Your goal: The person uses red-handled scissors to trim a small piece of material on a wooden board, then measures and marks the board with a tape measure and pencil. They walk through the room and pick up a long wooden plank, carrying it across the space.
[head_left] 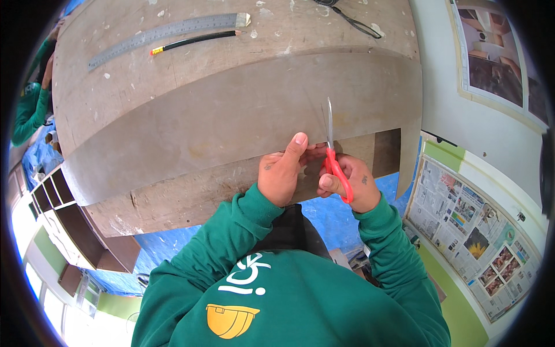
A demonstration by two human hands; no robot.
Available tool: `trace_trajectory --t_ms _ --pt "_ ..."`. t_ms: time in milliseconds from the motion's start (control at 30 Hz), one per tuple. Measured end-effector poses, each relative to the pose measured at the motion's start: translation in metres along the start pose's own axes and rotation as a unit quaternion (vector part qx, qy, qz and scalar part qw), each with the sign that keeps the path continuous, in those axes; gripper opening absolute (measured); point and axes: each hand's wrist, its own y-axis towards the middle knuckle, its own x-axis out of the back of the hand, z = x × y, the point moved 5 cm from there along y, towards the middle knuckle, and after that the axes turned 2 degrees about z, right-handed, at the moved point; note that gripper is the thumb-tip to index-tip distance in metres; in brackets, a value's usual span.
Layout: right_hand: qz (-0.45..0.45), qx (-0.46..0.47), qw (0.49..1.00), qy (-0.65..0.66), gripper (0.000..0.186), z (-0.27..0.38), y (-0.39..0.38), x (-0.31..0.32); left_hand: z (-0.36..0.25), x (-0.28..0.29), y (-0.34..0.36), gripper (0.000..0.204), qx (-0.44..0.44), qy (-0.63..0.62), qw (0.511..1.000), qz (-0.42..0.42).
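Note:
A long grey-brown sheet (202,115) with a curved far edge lies on the worn workbench (115,225); its right end has a narrow part hanging down beside a cut-out. My left hand (280,173) grips the sheet’s near edge at the middle, thumb on top and fingers partly hidden. Just right of it, my right hand (352,185) holds red-handled scissors (340,176), their visible blade pointing away from me over the sheet. Whether the other blade is underneath, I cannot tell.
Beyond the sheet are a steel ruler (139,39), black pencil (193,41) and dark strap (358,26). Another person’s arm in green (37,110) shows far left. A wooden shelf unit (87,248) stands lower left; newspaper-covered board (474,231) is at right; blue sheeting (329,214) lies below.

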Motion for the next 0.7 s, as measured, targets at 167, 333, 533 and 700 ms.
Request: trace_trajectory --t_ms 167,333,533,700 --pt "-0.001 -0.006 1.0 -0.002 0.054 -0.0008 0.0009 0.0008 0.0013 0.002 0.0012 0.044 -0.003 0.0 1.0 0.001" --pt "0.008 -0.014 1.0 -0.006 0.055 0.0015 0.0016 0.0009 -0.0001 -0.0001 0.0001 0.044 0.001 0.0 1.0 0.007" --pt "-0.011 -0.021 1.0 -0.003 0.057 -0.0029 0.0016 0.0019 0.0014 0.0016 0.0009 0.046 -0.003 0.01 1.0 0.0" --pt "-0.018 -0.028 0.999 -0.016 0.056 -0.006 0.0019 0.0036 0.0013 0.0021 0.0013 0.047 0.0 0.01 1.0 0.005"
